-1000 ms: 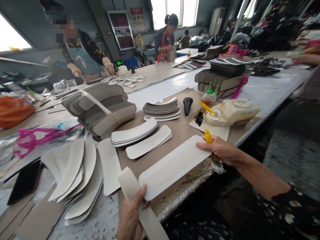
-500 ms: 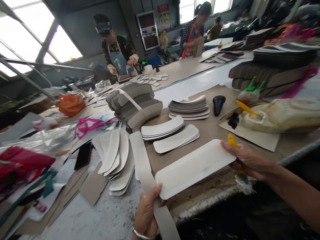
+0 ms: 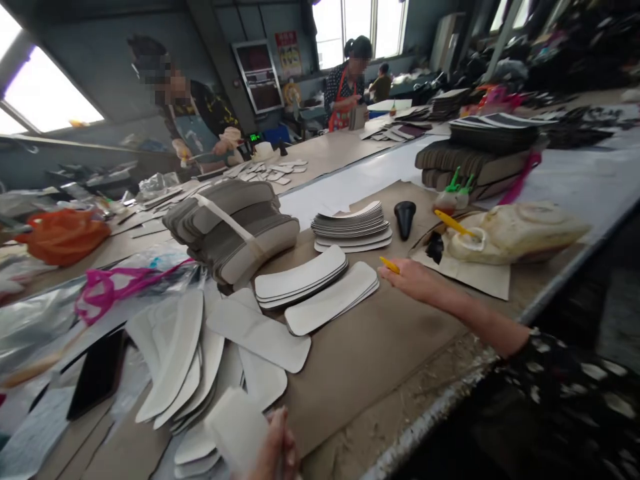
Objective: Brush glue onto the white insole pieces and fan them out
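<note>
My right hand (image 3: 413, 279) reaches over the brown paper sheet (image 3: 370, 347) and grips a small yellow tool (image 3: 389, 265), close to a short stack of white curved pieces (image 3: 333, 305). At the bottom edge my left hand (image 3: 273, 450) pinches the end of a pale strip (image 3: 235, 427). A single white curved piece (image 3: 260, 331) lies flat between the two hands. More white pieces fan out at the left (image 3: 173, 357).
A strapped bundle of grey pieces (image 3: 233, 227), a stack of thin pieces (image 3: 350, 223), a black cone (image 3: 404, 218) and a glue tub with yellow brush (image 3: 515, 231) stand behind. Pink strap (image 3: 115, 287), a dark phone (image 3: 95, 373). Two people work across the table.
The long white piece held between both hands now lies on the fanned pieces at the left. My right hand moved forward toward the small stack. My left hand dropped to the bottom edge.
</note>
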A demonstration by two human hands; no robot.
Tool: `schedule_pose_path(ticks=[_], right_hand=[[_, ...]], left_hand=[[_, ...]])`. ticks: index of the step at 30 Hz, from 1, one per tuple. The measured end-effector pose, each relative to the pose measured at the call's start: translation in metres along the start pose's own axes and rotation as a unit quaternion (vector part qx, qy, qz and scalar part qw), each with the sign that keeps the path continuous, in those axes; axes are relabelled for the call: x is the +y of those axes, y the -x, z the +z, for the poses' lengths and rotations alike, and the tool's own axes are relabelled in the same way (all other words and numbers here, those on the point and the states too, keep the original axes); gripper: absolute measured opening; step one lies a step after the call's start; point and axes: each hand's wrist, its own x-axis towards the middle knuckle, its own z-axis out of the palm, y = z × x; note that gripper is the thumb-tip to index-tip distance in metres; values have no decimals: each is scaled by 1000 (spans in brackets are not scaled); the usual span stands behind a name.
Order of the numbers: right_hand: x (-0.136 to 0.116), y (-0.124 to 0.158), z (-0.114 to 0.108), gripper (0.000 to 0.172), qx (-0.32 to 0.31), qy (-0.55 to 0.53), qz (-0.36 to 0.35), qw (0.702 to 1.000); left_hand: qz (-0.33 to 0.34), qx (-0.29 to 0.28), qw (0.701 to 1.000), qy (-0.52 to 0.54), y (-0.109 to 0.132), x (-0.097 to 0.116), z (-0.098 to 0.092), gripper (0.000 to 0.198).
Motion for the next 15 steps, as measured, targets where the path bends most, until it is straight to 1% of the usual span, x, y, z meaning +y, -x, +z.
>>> schedule_pose_path(ticks=[2, 4, 6, 8, 10, 13, 15], right_hand=[[2, -15, 6, 36, 0, 84, -5, 996], [1, -29, 12, 35, -11, 107, -8, 994], [-5, -40, 13, 37, -16, 110, -12, 994], [-15, -51, 11, 40, -13, 111, -18, 994], [-27, -64, 8, 46, -15, 106, -24, 994], [-41, -85, 11, 58, -46, 96, -16, 994], [-46, -101, 16, 67, -78, 91, 0, 993]], left_hand=[[37, 23, 999, 9, -1, 12, 24, 45], [61, 37, 997, 20, -6, 26, 42, 44], [68, 41, 997, 19, -16, 39, 53, 44], [72, 52, 996, 9, -33, 50, 56, 46], [92, 70, 993, -9, -55, 61, 56, 47], [121, 97, 986, -66, -92, 81, 56, 51], [118, 101, 981, -117, -114, 95, 59, 46]])
